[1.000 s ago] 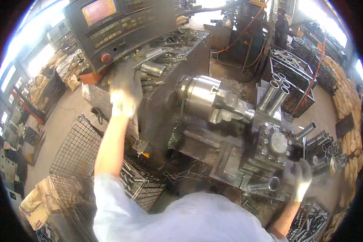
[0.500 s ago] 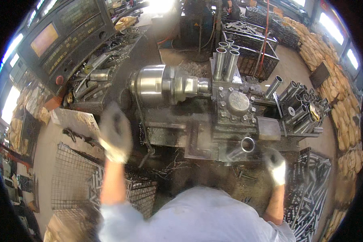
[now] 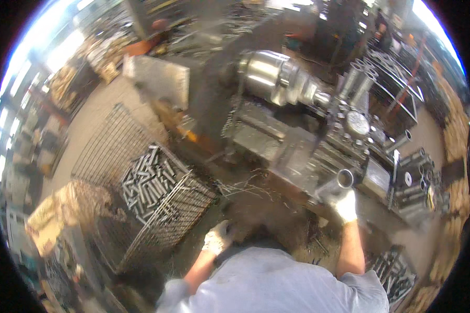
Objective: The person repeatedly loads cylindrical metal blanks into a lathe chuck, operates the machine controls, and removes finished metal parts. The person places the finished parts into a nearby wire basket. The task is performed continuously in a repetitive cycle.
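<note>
My right hand (image 3: 344, 205), in a white glove with a dark palm, is at the near edge of the lathe. It is closed on a short, wide metal tube (image 3: 326, 191) whose open end tilts up to the right; the fingers are mostly hidden. My left hand (image 3: 218, 238), gloved the same way, is low in front of my body, right of a wire basket (image 3: 162, 221). Its fingers are blurred and partly out of sight. The lathe's shiny chuck (image 3: 266, 73) and bolted tool post (image 3: 357, 123) lie beyond my hands.
Short metal pieces (image 3: 150, 182) fill part of the wire basket. Tubes (image 3: 415, 175) are stacked on the lathe's right end, and several stand upright (image 3: 356, 83) behind the tool post. Another bin of parts (image 3: 394, 276) is at lower right. Brown sacks (image 3: 70, 208) lie at left.
The view has swung left, bringing the basket nearer the middle. My left hand has dropped from beside the chuck to near my body. My right hand has moved onto the tube.
</note>
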Demonstrator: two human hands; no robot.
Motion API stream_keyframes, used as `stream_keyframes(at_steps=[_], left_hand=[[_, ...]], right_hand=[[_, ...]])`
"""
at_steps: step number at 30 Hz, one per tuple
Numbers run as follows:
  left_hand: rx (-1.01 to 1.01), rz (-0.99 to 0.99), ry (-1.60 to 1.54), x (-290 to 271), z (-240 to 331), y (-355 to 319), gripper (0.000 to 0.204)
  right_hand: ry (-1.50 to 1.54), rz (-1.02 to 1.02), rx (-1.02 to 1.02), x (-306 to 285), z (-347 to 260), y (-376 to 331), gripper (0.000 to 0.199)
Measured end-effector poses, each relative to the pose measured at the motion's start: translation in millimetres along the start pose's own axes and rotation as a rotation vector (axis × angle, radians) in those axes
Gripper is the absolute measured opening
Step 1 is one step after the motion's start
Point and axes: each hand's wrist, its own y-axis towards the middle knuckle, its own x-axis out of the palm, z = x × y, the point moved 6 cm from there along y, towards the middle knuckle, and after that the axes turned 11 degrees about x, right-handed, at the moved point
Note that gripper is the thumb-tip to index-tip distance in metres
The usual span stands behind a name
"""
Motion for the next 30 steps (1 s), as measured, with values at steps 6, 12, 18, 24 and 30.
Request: stream_keyframes(at_steps=[6, 12, 18, 24, 30], left_hand=[[-0.216, 0.159, -0.095, -9, -64, -124, 0.052], [-0.574, 0.504, -0.252, -5, -160, -330, 0.052], [-1.069, 0.837, -0.394, 53, -204, -525, 0.052], [-1.509, 1.383, -0.713, 180, -154, -627, 0.049], [-1.238, 2.887, -1.131, 355, -105, -653, 0.041]], right_hand=[[0.226, -0.326, -0.325, 107, -84, -76, 0.017], [-0.422, -0.825, -0.700, 309, -175, -242, 0.041], [-0.491, -1.392, -1.144, 425, -214, -465, 0.037], [-0.515, -1.708, -1.707, 452, -238, -638, 0.031], [-0.315, -1.982, -1.714, 484, -281, -785, 0.037]])
